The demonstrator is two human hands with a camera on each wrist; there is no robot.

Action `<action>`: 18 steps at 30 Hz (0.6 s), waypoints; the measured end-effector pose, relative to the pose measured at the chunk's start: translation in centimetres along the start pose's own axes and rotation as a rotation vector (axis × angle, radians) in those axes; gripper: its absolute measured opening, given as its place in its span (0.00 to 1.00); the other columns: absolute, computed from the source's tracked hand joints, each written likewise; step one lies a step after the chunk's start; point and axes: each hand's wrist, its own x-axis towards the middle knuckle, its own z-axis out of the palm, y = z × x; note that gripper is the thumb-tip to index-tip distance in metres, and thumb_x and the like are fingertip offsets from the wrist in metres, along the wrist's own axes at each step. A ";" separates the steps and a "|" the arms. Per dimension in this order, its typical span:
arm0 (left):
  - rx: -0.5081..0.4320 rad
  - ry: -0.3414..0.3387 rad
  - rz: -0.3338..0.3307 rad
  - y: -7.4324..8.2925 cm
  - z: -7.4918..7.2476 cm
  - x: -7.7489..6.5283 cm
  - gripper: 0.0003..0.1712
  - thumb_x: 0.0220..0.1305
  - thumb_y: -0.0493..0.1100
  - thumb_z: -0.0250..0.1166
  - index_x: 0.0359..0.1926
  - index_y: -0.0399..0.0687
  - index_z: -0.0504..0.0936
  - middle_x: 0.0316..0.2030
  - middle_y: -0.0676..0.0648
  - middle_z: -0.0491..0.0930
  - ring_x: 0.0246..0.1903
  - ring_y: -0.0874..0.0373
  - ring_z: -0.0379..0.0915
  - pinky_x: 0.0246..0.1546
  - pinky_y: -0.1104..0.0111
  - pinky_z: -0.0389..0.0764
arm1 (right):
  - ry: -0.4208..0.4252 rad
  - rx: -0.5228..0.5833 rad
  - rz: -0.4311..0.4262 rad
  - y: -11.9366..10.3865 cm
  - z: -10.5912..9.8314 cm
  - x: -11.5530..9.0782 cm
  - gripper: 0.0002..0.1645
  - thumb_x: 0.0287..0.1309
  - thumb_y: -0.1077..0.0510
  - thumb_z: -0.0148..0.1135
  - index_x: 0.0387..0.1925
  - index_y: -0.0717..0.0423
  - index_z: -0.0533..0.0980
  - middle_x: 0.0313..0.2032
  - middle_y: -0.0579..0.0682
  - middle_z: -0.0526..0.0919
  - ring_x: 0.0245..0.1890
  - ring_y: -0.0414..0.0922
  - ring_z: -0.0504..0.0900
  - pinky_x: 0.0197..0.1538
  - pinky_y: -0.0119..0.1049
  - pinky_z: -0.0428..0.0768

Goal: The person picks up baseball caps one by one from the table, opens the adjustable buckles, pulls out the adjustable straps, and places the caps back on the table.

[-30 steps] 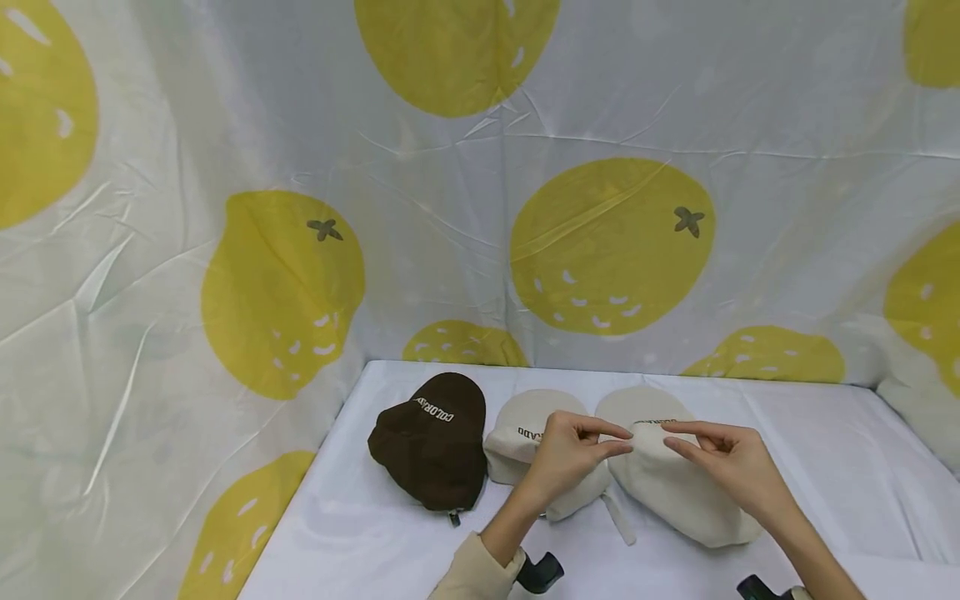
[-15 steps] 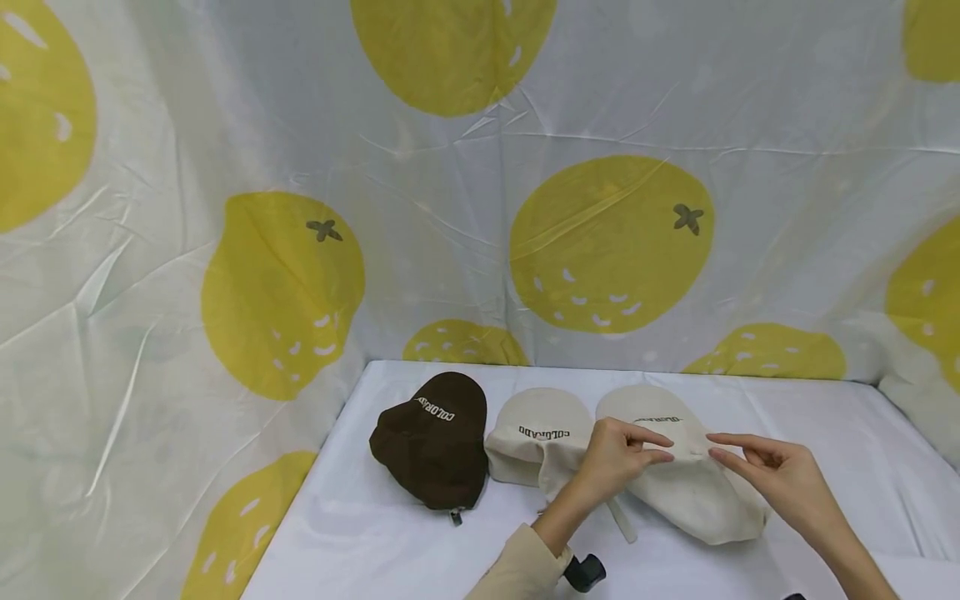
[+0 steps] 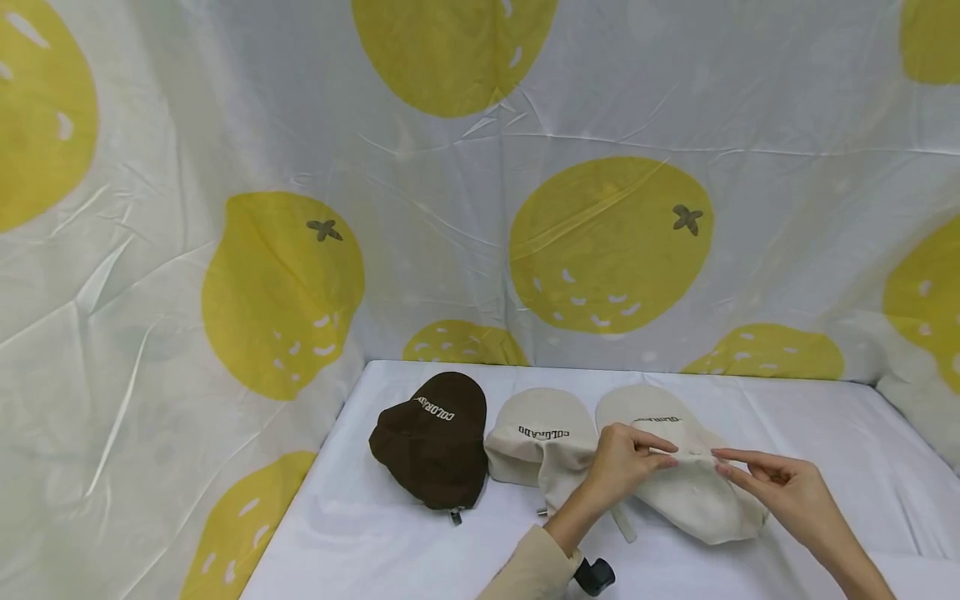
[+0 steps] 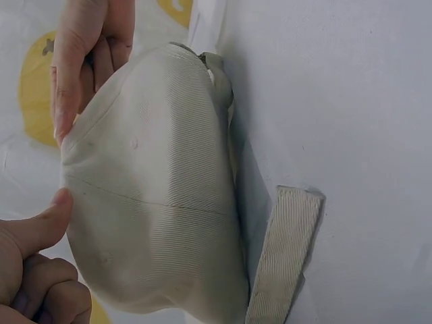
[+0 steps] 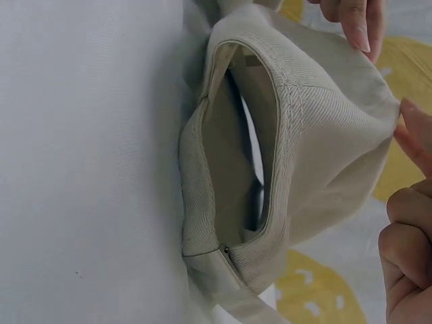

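Note:
A cream baseball cap [image 3: 697,500] with dark lettering lies at the right of a row of caps, its back nearest me. My left hand [image 3: 622,458] and right hand [image 3: 795,492] are at its crown, a short gap apart. In the left wrist view, my left thumb presses the crown's edge, and the index finger behind is hidden. The right wrist view shows my right hand [image 5: 412,223] pinching the crown's top between thumb and finger. There the cap's back opening [image 5: 236,155] faces the camera. A loose strap [image 4: 283,253] hangs from a cap.
Left of this cap lies another cream cap [image 3: 543,412] lettered COLORADO, partly overlapped by my left arm. A dark brown cap [image 3: 435,446] sits at the row's left end. All rest on a white-covered table [image 3: 330,533], before a lemon-print curtain [image 3: 435,250].
Both hands have moved right and slightly down, from in front of the two cream caps to the right cap's crown, where they now pinch it. The caps have barely moved.

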 end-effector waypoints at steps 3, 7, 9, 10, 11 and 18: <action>0.014 0.000 -0.008 -0.2 0.0 0.0 0.08 0.54 0.34 0.79 0.37 0.36 0.93 0.08 0.60 0.57 0.11 0.76 0.45 0.15 0.82 0.52 | -0.005 0.006 0.011 0.0 0.3 0.0 0.22 0.68 0.48 0.69 0.57 0.55 0.84 0.16 0.35 0.60 0.16 0.36 0.58 0.20 0.38 0.64; 0.040 0.010 -0.010 -0.3 0.1 0.1 0.07 0.54 0.35 0.79 0.35 0.38 0.93 0.08 0.60 0.59 0.11 0.76 0.45 0.15 0.83 0.52 | 0.006 0.015 0.005 0.1 0.5 -0.1 0.21 0.67 0.49 0.69 0.56 0.55 0.85 0.15 0.35 0.60 0.17 0.38 0.59 0.20 0.38 0.64; 0.044 0.014 -0.014 -0.4 0.2 0.1 0.06 0.54 0.35 0.79 0.34 0.39 0.93 0.08 0.60 0.59 0.11 0.76 0.46 0.15 0.83 0.52 | 0.013 0.014 -0.003 0.2 0.7 -0.1 0.20 0.67 0.49 0.70 0.55 0.54 0.86 0.15 0.35 0.60 0.18 0.38 0.59 0.21 0.38 0.64; 0.041 0.015 -0.017 -0.5 0.2 0.1 0.06 0.54 0.35 0.79 0.34 0.39 0.93 0.08 0.60 0.60 0.11 0.76 0.46 0.15 0.83 0.52 | 0.016 0.012 -0.006 0.2 0.7 -0.1 0.20 0.67 0.49 0.70 0.54 0.54 0.86 0.15 0.35 0.60 0.18 0.38 0.59 0.21 0.38 0.64; 0.040 0.014 -0.019 -0.5 0.3 0.1 0.06 0.54 0.35 0.79 0.34 0.39 0.93 0.08 0.60 0.60 0.11 0.76 0.46 0.15 0.82 0.52 | 0.019 0.009 -0.012 0.2 0.7 -0.1 0.19 0.67 0.49 0.70 0.54 0.54 0.86 0.15 0.36 0.60 0.18 0.38 0.59 0.22 0.37 0.64; 0.001 0.009 -0.018 -0.7 0.4 0.0 0.05 0.54 0.33 0.79 0.33 0.38 0.93 0.12 0.46 0.79 0.12 0.76 0.48 0.15 0.82 0.55 | 0.048 0.006 -0.034 0.3 1.1 -0.1 0.16 0.65 0.51 0.71 0.49 0.55 0.88 0.14 0.36 0.60 0.18 0.39 0.59 0.21 0.37 0.64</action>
